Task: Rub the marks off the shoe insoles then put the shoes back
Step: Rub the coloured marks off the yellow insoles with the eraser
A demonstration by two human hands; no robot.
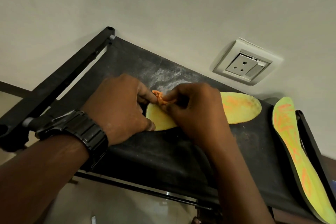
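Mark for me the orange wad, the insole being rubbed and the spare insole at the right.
orange wad (161, 98): head view, on its crumpled middle.
insole being rubbed (241, 110): head view, on its bare toe end.
spare insole (289, 138): head view, on its orange-marked middle.

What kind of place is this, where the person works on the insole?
Probably indoors in a home. A black fabric shelf on a black tube frame, likely a shoe rack, stands against a plain white wall, and a white three-pin wall socket is set in that wall.
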